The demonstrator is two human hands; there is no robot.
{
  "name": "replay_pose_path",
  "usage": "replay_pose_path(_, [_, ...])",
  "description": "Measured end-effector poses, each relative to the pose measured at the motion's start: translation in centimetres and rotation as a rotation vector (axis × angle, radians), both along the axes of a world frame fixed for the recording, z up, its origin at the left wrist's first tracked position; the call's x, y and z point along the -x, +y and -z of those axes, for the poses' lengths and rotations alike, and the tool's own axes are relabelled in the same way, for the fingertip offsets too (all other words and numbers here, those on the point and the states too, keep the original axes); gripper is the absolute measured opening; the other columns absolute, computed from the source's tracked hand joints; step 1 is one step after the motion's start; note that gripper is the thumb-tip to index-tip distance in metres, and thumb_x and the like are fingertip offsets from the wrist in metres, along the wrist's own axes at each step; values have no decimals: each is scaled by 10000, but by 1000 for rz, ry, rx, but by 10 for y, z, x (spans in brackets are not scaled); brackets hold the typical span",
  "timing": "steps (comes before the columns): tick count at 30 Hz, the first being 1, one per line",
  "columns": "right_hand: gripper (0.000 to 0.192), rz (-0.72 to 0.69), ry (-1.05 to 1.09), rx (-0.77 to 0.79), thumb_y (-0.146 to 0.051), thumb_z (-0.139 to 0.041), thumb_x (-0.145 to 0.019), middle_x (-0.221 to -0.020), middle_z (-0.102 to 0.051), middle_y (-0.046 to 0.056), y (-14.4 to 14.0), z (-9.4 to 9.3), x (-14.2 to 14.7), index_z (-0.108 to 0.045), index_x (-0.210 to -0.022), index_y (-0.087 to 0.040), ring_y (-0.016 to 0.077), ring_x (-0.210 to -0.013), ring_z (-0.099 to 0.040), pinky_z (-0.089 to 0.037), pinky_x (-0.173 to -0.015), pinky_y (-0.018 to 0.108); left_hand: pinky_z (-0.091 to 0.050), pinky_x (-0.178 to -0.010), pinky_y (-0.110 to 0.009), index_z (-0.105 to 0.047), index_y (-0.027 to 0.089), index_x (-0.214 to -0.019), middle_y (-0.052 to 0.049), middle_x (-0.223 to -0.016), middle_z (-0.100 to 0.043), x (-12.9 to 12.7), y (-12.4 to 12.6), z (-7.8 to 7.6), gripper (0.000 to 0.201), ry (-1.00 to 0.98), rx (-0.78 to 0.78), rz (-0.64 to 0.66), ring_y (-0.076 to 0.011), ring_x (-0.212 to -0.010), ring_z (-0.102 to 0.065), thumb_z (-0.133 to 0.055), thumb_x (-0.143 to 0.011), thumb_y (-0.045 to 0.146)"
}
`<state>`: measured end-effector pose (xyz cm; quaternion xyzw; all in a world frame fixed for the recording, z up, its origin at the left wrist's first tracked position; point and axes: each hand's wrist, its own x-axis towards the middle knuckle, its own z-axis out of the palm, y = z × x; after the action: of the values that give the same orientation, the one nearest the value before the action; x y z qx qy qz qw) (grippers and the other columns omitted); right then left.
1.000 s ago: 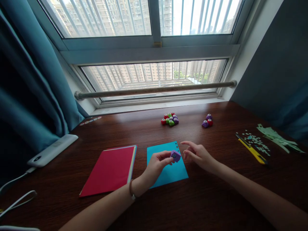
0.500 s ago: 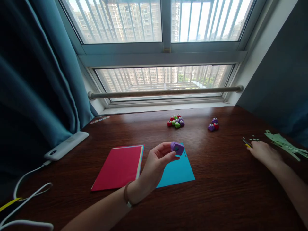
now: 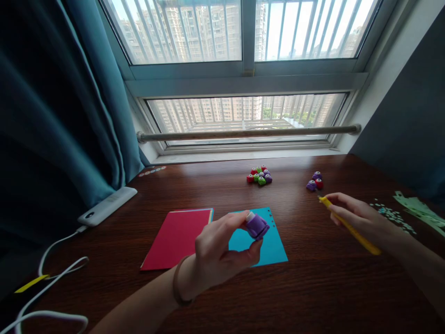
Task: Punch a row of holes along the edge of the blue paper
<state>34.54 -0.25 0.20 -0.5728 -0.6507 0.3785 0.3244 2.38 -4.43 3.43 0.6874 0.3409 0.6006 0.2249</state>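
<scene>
Dark wooden desk (image 3: pixel 313 287) under a barred window (image 3: pixel 243 116); left hand (image 3: pixel 222 253) pinches a purple punch (image 3: pixel 256 226), right hand (image 3: pixel 365 221) grips a yellow knife (image 3: pixel 349 226).

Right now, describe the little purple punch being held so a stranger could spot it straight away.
Start at the blue paper sheet in the middle of the wooden table. Just above it, the left hand pinches the purple punch between thumb and fingers. The other punches lie on the table near the window; this one alone is lifted.

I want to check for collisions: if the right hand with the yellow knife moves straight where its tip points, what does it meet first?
Probably the small pair of punches, just beyond the yellow utility knife held by the right hand; depth is unclear.
</scene>
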Motion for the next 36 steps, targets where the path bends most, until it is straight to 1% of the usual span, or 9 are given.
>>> replay_pose_path(4, [288,-126,385,75,-422,-649,-747,-566,-402,-22,-36,-42,82,-576,-890,-184,71,-443,-334,-258,-381,192,-547,-552,-236,-687,159,-825,-27,-669,-694,-1,-3,-2,337,34,-59,-29,-168,-572,-650,-769,-513,63])
replay_pose_path(7, [272,-326,581,218,-436,-614,-786,-538,-366,-40,-47,-50,117,-564,-868,-182,47,-408,-306,-232,-361,170,-543,-509,-219,-650,140,-834,-32,-675,-689,-5,-5,-2,279,-92,111,96,-160,-538,-651,-709,-584,31])
replay_pose_path(11, [336,-526,711,393,-508,-505,-840,-518,-350,-45,-53,-44,129,-554,-876,-177,41,-372,-275,-213,-338,164,-544,-493,-208,-618,151,-797,-10,-642,-680,-5,-9,-7,200,-233,329,218,-155,-522,-655,-669,-651,23])
replay_pose_path(14, [324,-538,665,398,-495,-476,-864,-541,-318,-44,-63,-40,123,-563,-915,-187,54,-431,-250,-258,-390,167,-549,-503,-206,-622,161,-801,-6,-662,-684,-2,-9,-9,142,-306,422,276,-145,-534,-655,-680,-696,85])
replay_pose_path(17, [362,-462,461,251,-496,-395,-896,-701,-467,30,-72,-43,114,-581,-1046,-224,110,-566,-402,-383,-500,218,-564,-548,-236,-620,162,-820,-14,-705,-683,-2,-7,-8,141,-424,509,340,-148,-568,-656,-706,-715,202])
replay_pose_path(21, [301,-356,278,-142,-443,-430,-888,-844,-556,89,-75,-54,115,-592,-1067,-263,200,-747,-520,-457,-616,292,-559,-539,-247,-612,145,-803,-18,-710,-670,-7,-5,-9,253,-544,666,367,-145,-562,-641,-766,-646,269])
replay_pose_path(24, [173,-344,99,-433,-249,-445,-898,-801,-552,59,-73,-55,119,-590,-991,-236,163,-685,-527,-449,-589,261,-557,-568,-263,-622,136,-866,-35,-750,-672,-9,-7,-12,300,-593,760,353,-160,-608,-647,-775,-633,247])
replay_pose_path(29, [289,-213,-301,-857,-123,-467,-878,-758,-555,54,-71,-50,119,-535,-1158,-133,134,-624,-508,-409,-561,243,-547,-628,-271,-650,118,-906,-71,-827,-680,-11,-7,-14,305,-619,794,335,-179,-691,-650,-768,-642,212])
replay_pose_path(36, [381,-84,-593,-1005,-152,-435,-900,-751,-545,78,-68,-50,120,-450,-1272,-67,166,-645,-509,-406,-566,271,-503,-629,-161,-608,159,-809,10,-755,-677,-13,-4,-10,242,-603,689,334,-98,-696,-629,-762,-635,96])
